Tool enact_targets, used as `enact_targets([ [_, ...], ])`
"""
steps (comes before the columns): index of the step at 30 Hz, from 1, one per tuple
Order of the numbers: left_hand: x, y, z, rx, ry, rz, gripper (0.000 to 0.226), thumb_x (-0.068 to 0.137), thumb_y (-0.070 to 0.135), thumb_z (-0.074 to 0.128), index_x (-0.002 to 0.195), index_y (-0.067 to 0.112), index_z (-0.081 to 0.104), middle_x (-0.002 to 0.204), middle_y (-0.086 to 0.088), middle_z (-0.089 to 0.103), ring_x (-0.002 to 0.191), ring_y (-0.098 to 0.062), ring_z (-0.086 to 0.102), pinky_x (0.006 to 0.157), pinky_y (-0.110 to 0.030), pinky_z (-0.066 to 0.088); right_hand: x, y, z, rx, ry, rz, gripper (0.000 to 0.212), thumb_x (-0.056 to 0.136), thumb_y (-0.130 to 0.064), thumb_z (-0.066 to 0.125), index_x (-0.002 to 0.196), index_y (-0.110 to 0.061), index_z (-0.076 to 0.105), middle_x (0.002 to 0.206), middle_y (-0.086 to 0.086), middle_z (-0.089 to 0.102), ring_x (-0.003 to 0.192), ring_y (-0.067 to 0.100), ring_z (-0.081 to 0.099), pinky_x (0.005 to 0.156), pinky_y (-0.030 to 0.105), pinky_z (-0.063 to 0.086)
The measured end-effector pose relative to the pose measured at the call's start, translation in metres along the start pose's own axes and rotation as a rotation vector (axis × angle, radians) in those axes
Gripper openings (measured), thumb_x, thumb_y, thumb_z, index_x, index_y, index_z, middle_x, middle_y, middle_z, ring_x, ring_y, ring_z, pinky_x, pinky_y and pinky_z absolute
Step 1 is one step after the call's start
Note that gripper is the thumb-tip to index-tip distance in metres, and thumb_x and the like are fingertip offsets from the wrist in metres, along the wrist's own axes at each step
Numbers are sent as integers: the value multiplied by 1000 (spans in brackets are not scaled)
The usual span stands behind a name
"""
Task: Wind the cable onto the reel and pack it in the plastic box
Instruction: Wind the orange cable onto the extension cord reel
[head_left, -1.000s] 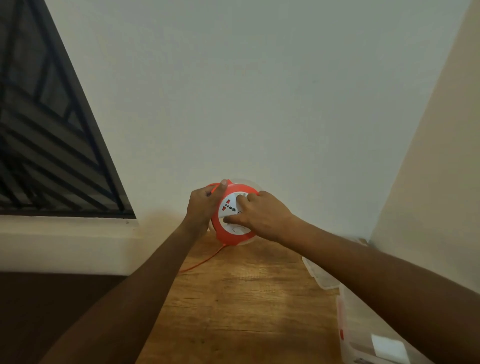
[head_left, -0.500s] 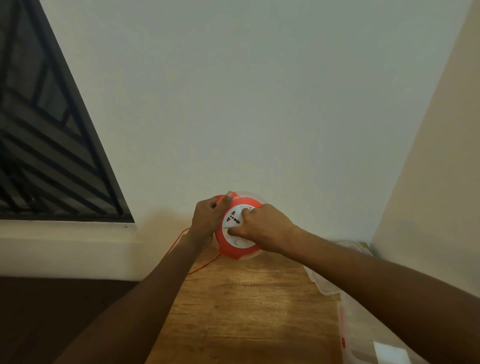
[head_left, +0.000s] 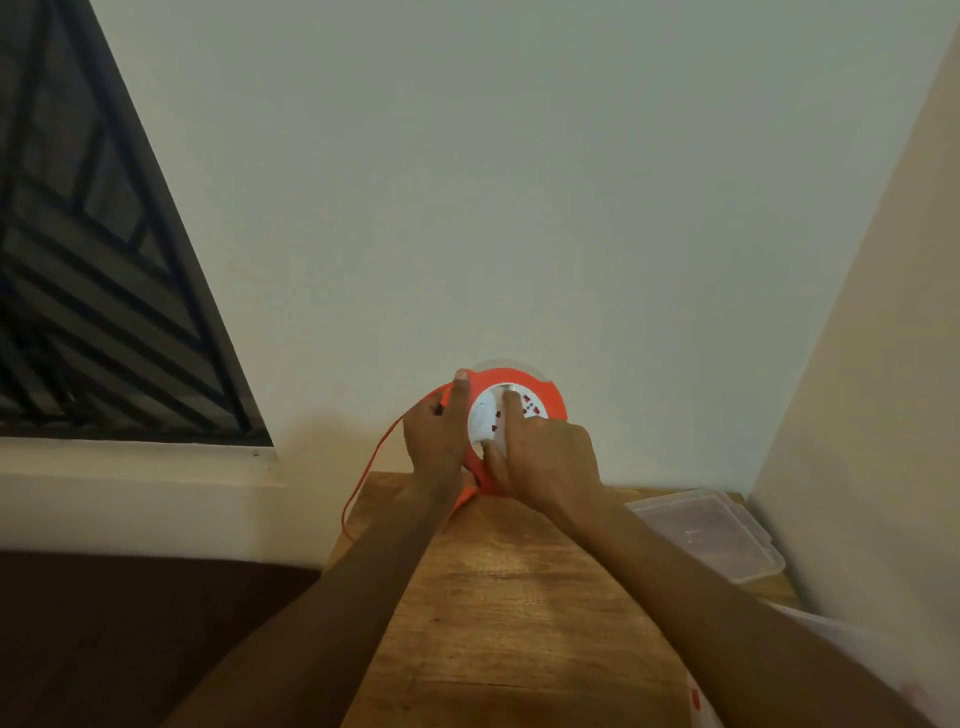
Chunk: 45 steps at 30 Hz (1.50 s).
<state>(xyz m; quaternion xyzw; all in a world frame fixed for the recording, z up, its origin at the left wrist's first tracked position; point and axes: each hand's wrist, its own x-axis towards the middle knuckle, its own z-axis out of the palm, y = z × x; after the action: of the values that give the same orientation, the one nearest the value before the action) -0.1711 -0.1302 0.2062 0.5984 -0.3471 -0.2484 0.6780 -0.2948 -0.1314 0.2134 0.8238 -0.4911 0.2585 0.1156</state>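
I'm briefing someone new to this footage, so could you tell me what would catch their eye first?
The bright orange reel with its white socket face, held up at the table's far edge against the pale wall, stands out at once. The left hand grips its rim while the right hand presses fingers on the face. An orange cable loops off the table's left edge, and a clear lid lies at right.

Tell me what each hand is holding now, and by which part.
The left hand grips the orange cable reel by its left rim. The right hand rests its fingers on the reel's white socket face.
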Motion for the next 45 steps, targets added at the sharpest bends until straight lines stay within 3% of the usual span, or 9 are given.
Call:
enact_targets([
  [5, -13, -18, 9, -12, 10, -12, 34, 95, 53, 65, 81, 24, 76, 81, 4, 80, 77, -18, 78, 68, -36, 65, -6, -4, 7, 761, -172, 737, 55, 93, -44, 54, 134, -9, 44, 122, 9, 65, 98, 27, 68, 75, 35, 59],
  [8, -9, -17, 5, 51, -12, 5, 30, 95, 54, 65, 75, 32, 70, 68, 16, 75, 66, -10, 77, 57, -22, 61, -15, -4, 6, 1087, -255, 946, 20, 88, -20, 58, 95, -4, 69, 93, 10, 73, 62, 19, 69, 48, 23, 52],
  [13, 6, -7, -4, 167, -122, 27, 34, 98, 50, 62, 74, 27, 72, 60, 17, 72, 58, 1, 71, 45, -8, 48, -18, -13, -12, 546, -267, 315, 3, 85, -23, 66, 88, -22, 66, 103, 1, 72, 91, 18, 68, 78, 30, 57],
  [16, 19, -2, -13, 264, -233, 39, 38, 99, 54, 58, 98, 21, 77, 92, 4, 79, 77, -14, 77, 69, -27, 64, -7, -12, -23, 18, -252, -168, 54, 84, -26, 74, 134, -22, 54, 142, 7, 53, 122, 30, 57, 96, 43, 50],
  [19, 31, 6, -27, 215, -349, 48, 31, 98, 55, 58, 102, 30, 75, 98, 4, 81, 80, -18, 79, 75, -34, 67, 4, -4, -31, -155, -249, -370, 72, 80, -32, 78, 142, -27, 43, 153, 10, 35, 128, 34, 50, 94, 48, 51],
  [28, 35, 12, -48, 101, -362, -8, 22, 96, 53, 62, 97, 36, 75, 89, 9, 82, 79, -20, 81, 65, -29, 64, 0, -2, -23, -241, -219, -421, 86, 80, -35, 77, 148, -26, 25, 146, 17, 38, 114, 37, 57, 79, 43, 57],
  [34, 26, 5, -48, 61, -337, -74, 25, 93, 56, 65, 90, 35, 78, 85, 10, 82, 76, -17, 80, 57, -25, 61, -4, -15, -20, -166, -319, -263, 94, 86, -37, 70, 155, -30, 7, 143, 17, 46, 119, 33, 56, 90, 42, 53],
  [38, 22, -5, -49, 51, -342, -86, 22, 92, 61, 63, 80, 51, 79, 85, 13, 82, 75, -14, 80, 57, -24, 61, -4, -23, -16, -171, -337, -239, 95, 82, -38, 75, 155, -25, 15, 144, 16, 47, 123, 33, 54, 94, 44, 51],
  [45, 18, -23, -53, -5, -270, -154, 27, 93, 51, 69, 91, 27, 80, 85, 4, 83, 77, -19, 80, 62, -29, 63, -5, -35, 5, 25, -338, -68, 82, 75, -45, 76, 145, -35, 36, 134, 5, 60, 113, 29, 62, 87, 43, 54],
])
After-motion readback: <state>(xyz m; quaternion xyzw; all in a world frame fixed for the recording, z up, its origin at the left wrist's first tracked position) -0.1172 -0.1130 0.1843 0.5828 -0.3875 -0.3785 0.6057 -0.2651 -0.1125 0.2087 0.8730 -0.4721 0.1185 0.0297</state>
